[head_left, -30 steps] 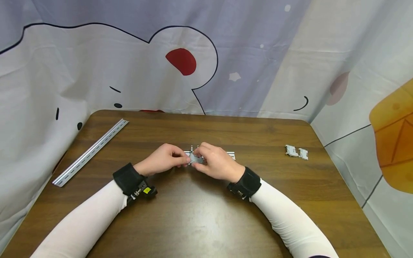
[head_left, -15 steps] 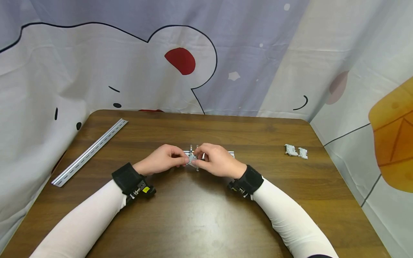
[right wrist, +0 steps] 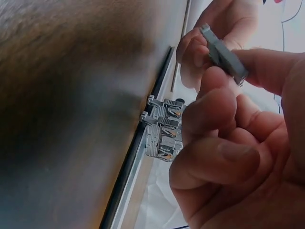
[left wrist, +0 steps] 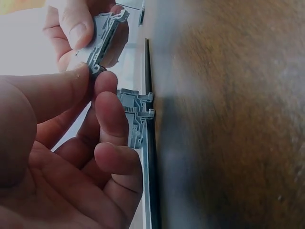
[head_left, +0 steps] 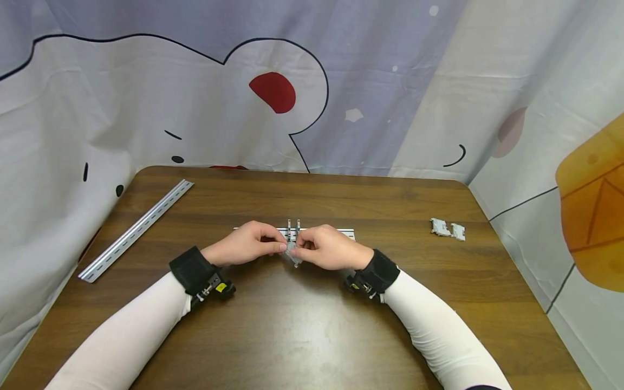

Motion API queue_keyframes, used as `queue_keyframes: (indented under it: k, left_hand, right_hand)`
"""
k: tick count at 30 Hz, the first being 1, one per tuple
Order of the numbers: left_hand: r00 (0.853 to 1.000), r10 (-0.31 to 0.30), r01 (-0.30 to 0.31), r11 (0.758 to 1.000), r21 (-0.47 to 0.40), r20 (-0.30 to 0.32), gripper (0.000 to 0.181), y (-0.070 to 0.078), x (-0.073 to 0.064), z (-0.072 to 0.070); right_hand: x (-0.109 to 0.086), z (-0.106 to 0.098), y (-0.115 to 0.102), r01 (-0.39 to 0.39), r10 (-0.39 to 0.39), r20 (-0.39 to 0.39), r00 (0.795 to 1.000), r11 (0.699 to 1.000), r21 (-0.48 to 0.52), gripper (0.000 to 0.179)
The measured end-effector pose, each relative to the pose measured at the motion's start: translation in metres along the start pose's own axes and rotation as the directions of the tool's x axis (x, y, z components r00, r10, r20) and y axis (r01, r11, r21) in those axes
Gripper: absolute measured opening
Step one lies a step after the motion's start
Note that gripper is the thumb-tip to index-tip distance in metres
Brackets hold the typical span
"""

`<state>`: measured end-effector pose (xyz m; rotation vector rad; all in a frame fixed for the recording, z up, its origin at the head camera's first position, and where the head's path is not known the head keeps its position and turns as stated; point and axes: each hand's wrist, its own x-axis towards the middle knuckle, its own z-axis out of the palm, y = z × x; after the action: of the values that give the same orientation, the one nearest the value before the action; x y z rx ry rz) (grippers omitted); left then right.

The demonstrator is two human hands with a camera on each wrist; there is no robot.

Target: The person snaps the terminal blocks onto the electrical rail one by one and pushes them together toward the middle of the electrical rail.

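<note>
Grey and slim, the module (left wrist: 105, 38) hung above the table (head_left: 302, 336), just this side of the short rail (head_left: 347, 233), its long axis slanting, near end towards the person and slightly right. Left hand (head_left: 246, 242) and right hand (head_left: 329, 247) both had thumb and fingers clamped on it, partly hiding it! Two mounted modules (right wrist: 164, 126) stood just beyond; a long rail (head_left: 136, 231) lay diagonally left, two loose modules (head_left: 440, 227) far right.

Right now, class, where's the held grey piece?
In the head view, the grey piece is just left of centre, pinched by the left grip and right grip, in front of the short rail.
</note>
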<state>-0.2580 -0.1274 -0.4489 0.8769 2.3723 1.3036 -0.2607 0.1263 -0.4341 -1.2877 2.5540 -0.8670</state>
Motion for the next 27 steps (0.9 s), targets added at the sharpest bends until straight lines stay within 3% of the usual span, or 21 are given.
queue_keyframes:
  k: [11, 18, 27]
  left_hand:
    - [1.0, 0.012, -0.012, 1.0, 0.02, -0.028, 0.008, -0.0005, 0.0, 0.0011]
    - [0.992, -0.012, 0.023, 0.996, 0.089, -0.127, 0.013, 0.0007, 0.0005, -0.0049]
    - [0.975, 0.022, 0.011, 0.989, 0.149, -0.221, 0.021, -0.0019, 0.0012, -0.0078]
  right_hand:
    - [-0.0003, 0.0021, -0.0018, -0.028, 0.028, 0.069, 0.997, 1.0, 0.001, 0.027]
    - [0.0, 0.0035, 0.0042, -0.009, 0.009, 0.023, 1.0, 1.0, -0.011, 0.027]
    - [0.001, 0.0004, 0.0063, -0.055, 0.055, 0.001, 0.998, 0.998, -0.026, 0.029]
